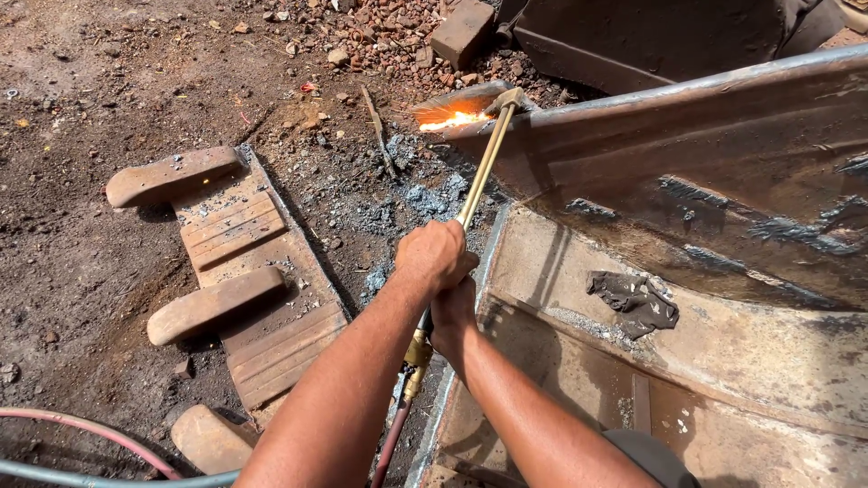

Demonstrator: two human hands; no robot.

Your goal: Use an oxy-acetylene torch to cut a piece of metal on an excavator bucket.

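Big rusty steel bucket shell [723,271] fills the right half, curved plate rising to a thick upper edge that runs toward top right, inner floor plate below it, scorched dark streaks on the curved wall. Bare dirt ground [81,271] takes the left half, grey slag and ash scattered just beside the shell's left edge. Flat rusty toothed plate [253,289] lies on the dirt left of the arms, three rounded teeth sticking out to its left side, the nearest one partly cut by the forearm. Cutting torch [475,181], long brass tube, runs from the hands up and away to the shell's upper left corner; its tip sits at the edge there, bright orange flame and glow [448,116] right at the tip. Left hand [434,255] wraps the torch tube, grip closed tight around it, knuckles up. Right hand [455,312] sits just below and behind, touching the left, grip also closed on the torch body above the brass fittings. Hoses [54,452], one red and one grey-blue, curve across the bottom left corner on the dirt; a reddish hose leaves the torch base downward. Dark crumpled rag [637,298] lies on the shell's inner plate, well apart from the hands. Brick [461,32] and reddish rubble at top centre.
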